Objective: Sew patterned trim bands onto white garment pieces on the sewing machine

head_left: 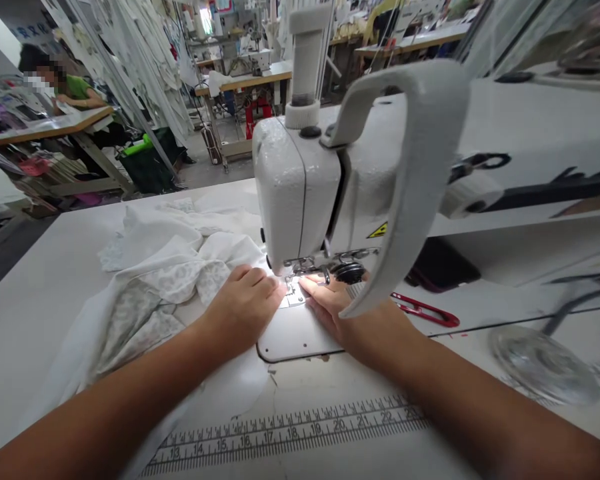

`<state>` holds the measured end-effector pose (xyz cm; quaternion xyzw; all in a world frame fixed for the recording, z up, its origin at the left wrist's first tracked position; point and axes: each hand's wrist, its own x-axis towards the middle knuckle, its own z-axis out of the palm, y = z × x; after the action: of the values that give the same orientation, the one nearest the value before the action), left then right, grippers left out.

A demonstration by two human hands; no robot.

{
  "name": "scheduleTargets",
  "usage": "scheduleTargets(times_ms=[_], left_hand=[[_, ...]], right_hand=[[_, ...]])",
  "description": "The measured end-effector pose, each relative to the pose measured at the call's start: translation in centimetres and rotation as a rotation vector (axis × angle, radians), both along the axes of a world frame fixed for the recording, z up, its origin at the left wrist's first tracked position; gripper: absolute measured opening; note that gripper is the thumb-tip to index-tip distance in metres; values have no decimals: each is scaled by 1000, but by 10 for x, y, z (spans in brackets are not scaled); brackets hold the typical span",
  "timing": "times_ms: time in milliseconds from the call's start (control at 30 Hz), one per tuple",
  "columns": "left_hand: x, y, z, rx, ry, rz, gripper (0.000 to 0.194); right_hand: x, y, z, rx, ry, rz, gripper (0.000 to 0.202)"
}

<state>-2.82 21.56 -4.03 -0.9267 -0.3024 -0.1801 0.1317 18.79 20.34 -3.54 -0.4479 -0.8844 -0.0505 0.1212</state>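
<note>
A white sewing machine [290, 193] stands before me, its lamp lighting the needle plate [296, 299]. Left of the needle, my left hand [245, 303] is closed with curled fingers on the edge of a white cloth [180, 260]. This cloth lies bunched to the left and has grey spotted parts. From the right, my right hand [337, 303] reaches to the presser foot [300, 273], finger and thumb close together. A curved white lever [425, 153] partly covers that hand, and what its fingertips pinch, if anything, is hidden.
Red thread snips [427, 311] lie right of my right hand. A clear round disc [543, 363] sits at the right. A printed ruler [290, 433] runs along the table's near side. Behind are other sewing tables, hanging white cloth [145, 60] and a person in green [80, 90].
</note>
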Motion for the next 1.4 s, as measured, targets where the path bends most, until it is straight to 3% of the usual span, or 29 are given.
scheduleTargets(times_ms=[300,1100,1267,1400], left_hand=[[-2,5,0,-42,1,5,22],[1,5,9,-165,106,89,23],[-16,-8,20,-96,123,-3,29],[-36,-19,26,-106,267,72,33]], right_hand=[[2,7,-11,-21,17,10,30],[-1,5,0,-121,87,-84,29],[3,-3,1,-122,110,-50,28],[2,-12,5,-124,122,-23,23]])
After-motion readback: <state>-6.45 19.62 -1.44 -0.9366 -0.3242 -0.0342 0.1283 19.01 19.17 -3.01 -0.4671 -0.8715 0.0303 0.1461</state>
